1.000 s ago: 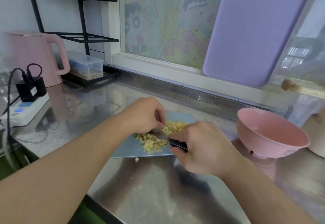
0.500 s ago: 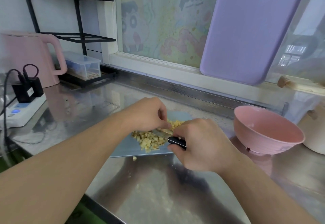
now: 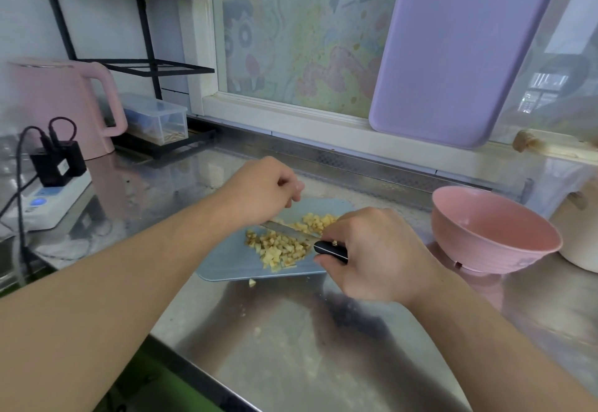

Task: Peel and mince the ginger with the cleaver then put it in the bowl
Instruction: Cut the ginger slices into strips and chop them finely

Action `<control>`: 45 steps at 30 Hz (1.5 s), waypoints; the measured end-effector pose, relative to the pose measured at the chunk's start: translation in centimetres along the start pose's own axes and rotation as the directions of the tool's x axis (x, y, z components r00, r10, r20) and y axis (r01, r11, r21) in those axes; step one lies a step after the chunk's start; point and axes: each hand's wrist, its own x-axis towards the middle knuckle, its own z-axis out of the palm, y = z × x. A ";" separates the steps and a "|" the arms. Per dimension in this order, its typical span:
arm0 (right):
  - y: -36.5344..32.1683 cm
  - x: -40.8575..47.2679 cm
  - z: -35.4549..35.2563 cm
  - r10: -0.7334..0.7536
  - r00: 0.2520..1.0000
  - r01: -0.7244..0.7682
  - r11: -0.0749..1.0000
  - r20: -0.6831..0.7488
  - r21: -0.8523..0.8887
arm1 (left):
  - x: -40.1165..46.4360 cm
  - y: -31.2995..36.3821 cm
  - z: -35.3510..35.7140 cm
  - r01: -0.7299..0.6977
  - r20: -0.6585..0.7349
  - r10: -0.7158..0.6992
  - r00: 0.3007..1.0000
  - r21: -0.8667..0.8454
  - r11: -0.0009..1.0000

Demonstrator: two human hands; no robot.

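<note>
One ginger bit point(image 3: 252, 282) lies on the steel counter point(image 3: 291, 347) just off the near edge of the blue board point(image 3: 226, 269). The right hand point(image 3: 372, 256) grips the cleaver point(image 3: 291, 232) by its black handle, blade lying across the diced ginger point(image 3: 281, 250) on the board. The left hand point(image 3: 259, 191), fingers curled, hovers over the blade's far end; I cannot tell if it touches. The pink bowl point(image 3: 492, 233) stands right; a pink kettle point(image 3: 58, 104) far left.

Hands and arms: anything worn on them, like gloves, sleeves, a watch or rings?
Nothing worn that shows. The left hand and right hand are bare, without gloves, and no rings are visible. Both forearms are uncovered up to the frame edge, with no sleeve, watch or band in view.
</note>
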 end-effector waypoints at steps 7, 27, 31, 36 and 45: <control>-0.1 0.0 0.0 -0.025 1.000 0.025 1.000 -0.007 -0.016 | -1.0 -1.5 -1.5 -0.028 0.087 0.012 0.996 0.184 0.983; -0.3 0.0 0.2 -0.060 0.998 0.060 0.998 -0.005 -0.002 | -0.7 -2.2 -1.8 0.056 0.165 -0.086 0.983 0.179 0.982; -0.2 0.0 0.1 -0.055 0.998 0.055 0.998 0.000 -0.001 | -0.6 -2.1 -1.5 0.027 0.205 -0.056 0.977 0.141 0.990; 0.0 0.0 0.3 -0.056 0.998 0.056 0.998 -0.004 0.007 | -0.9 -2.3 -2.7 -0.029 -0.058 0.036 0.998 0.119 0.993; -0.3 0.0 0.2 -0.057 0.998 0.057 0.998 0.004 0.001 | -1.1 -2.2 -1.7 0.031 0.157 -0.057 0.986 0.161 0.986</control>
